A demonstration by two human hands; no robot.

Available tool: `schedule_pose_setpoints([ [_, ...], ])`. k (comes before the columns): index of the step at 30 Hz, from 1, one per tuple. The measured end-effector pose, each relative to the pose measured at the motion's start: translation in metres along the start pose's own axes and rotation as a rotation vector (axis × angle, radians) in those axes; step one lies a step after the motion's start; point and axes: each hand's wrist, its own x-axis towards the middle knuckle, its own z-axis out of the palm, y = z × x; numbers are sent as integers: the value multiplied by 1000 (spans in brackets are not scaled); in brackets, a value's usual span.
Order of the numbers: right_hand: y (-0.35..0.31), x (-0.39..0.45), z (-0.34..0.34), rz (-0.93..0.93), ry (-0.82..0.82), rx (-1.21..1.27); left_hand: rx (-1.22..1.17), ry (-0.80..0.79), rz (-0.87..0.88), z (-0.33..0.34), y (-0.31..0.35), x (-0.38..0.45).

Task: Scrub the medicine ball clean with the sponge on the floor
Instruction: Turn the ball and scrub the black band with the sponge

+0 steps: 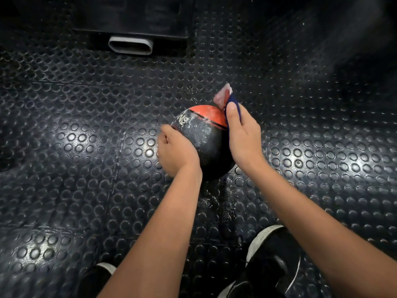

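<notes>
A black and red medicine ball (203, 130) marked 2 KG rests on the studded floor, with whitish foam smeared over its top. My left hand (177, 152) presses against the ball's left side, fingers curled around it. My right hand (243, 136) grips a sponge (228, 100) with a dark blue face and a pink, soapy end. The sponge lies against the ball's upper right edge, its pink end sticking up past my thumb.
The floor (86, 147) is dark rubber with raised round studs, wet with specks near the ball. A dark machine base with a grey oval tube end (131, 45) stands at the back. My two black shoes (272, 261) are at the bottom.
</notes>
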Motion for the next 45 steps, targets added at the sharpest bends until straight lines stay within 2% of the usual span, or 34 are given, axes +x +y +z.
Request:
schedule_pose_setpoints([
  [2,-5,3,-1,-104,-43,-70,12,20,29,0,-5,-1],
  [4,2,13,-1,-82,-71,-103,25,20,42,1,-7,0],
  [5,10,20,-3,-4,-73,-74,30,19,50,2,-8,0],
  [9,40,42,-15,496,-106,222,70,10,74,5,-7,3],
  [11,47,46,-19,624,-141,246,90,7,115,7,-9,3],
  [13,42,48,-18,552,-157,176,85,3,155,6,-9,1],
  [16,29,42,-14,315,-138,129,53,-6,157,1,-11,0],
  [18,33,37,-13,231,-145,80,37,-24,152,-1,-13,2],
  [22,52,44,-18,449,-170,24,48,-46,187,-3,-14,1],
  [24,45,50,-20,465,-193,-24,61,-38,189,-2,-13,0],
  [28,14,40,-17,211,-168,29,65,-58,143,-3,-6,4],
  [30,17,32,-11,96,-168,-21,65,-85,126,-6,-5,8],
  [32,27,30,-9,144,-142,44,66,-107,127,-8,-5,9],
  [36,43,47,-17,484,-174,158,103,-122,164,-6,-3,2],
  [38,45,54,-15,523,-195,135,128,-124,170,-3,0,0],
  [42,21,43,-7,293,-115,43,103,-143,173,-7,-2,11],
  [44,15,32,-6,122,-131,7,73,-156,184,-11,-6,16],
  [45,21,28,-5,92,-156,1,63,-170,186,-13,-8,17],
])
